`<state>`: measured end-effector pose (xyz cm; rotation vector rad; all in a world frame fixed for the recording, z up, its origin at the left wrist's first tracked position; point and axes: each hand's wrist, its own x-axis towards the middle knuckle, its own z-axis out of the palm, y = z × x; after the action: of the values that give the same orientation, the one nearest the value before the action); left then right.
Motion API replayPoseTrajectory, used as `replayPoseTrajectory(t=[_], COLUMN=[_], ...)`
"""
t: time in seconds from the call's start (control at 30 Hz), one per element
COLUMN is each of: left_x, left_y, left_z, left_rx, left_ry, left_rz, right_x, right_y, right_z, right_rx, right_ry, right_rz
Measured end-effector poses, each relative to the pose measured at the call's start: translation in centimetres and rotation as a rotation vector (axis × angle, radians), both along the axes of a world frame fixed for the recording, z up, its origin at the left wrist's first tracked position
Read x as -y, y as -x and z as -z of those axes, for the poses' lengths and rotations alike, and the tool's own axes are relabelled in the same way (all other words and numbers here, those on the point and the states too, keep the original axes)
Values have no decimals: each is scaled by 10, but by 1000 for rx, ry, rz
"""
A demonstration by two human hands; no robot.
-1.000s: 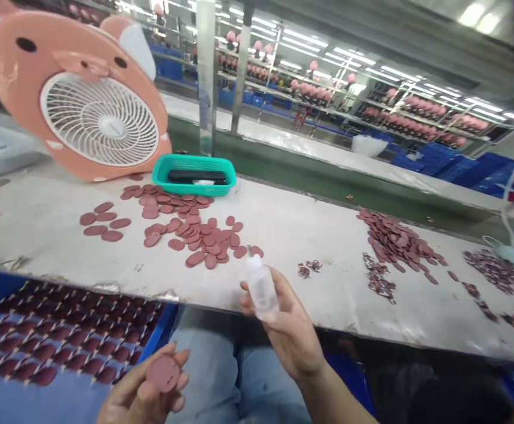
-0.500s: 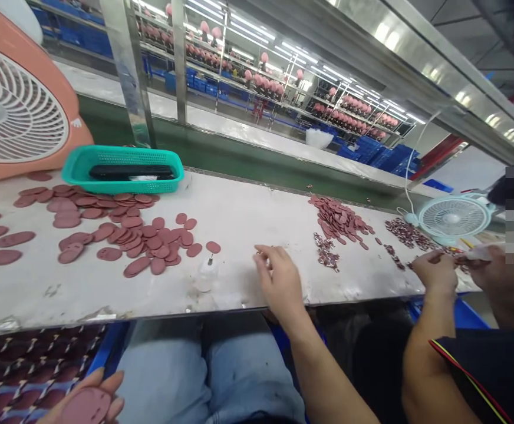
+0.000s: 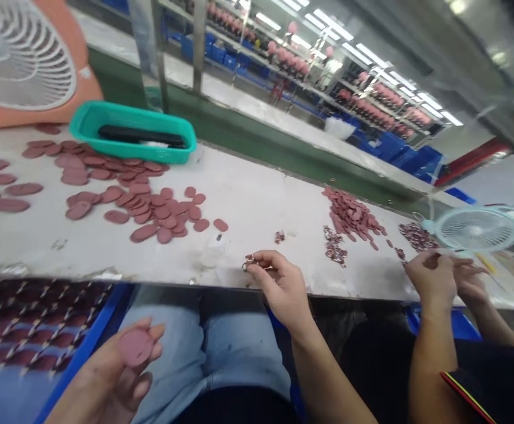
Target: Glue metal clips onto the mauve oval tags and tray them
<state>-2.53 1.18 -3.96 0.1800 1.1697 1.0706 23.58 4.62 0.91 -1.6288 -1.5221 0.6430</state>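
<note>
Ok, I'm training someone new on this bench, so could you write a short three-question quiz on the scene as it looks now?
1. Which of the wearer's hands holds a pink disc?
2. True or false: the green basket is empty.
3. What does the right hand pinch?
a) a bottle
b) a small shiny piece
c) a yellow pencil

Key:
1. The left hand.
2. False; a black object lies in it.
3. b
</note>
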Motion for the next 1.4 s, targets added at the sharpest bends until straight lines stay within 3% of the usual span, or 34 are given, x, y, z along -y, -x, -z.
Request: replayPoseTrajectory(t=[0.17,0.23,0.3,0.4,0.53,1.03,1.4], left_x=[10,11,12,14,15,18,17], left_y=[-27,-27,-24,-21,-19,-12,-14], left_z=[-44,-51,-54,-55,-53,-43,-45], left_rx=[25,59,100,126,123,204,199], left_ry=[62,23,-25,-43,-51,-50,-10], left_rz=[42,88,133,157,173,200,200], right_x=[26,29,28,25,24,19,17], right_y=[47,57,63,67,67,67,67], right_z=[-19,-25,-28,-28,-27,-31,-32], right_rx=[-478,-522,-417,-285,-218,-163,-125], right_ry=[140,145,77,-17,-24,-4,-150], right_rz=[-358,-421,-454,-489,-529,-636,-729])
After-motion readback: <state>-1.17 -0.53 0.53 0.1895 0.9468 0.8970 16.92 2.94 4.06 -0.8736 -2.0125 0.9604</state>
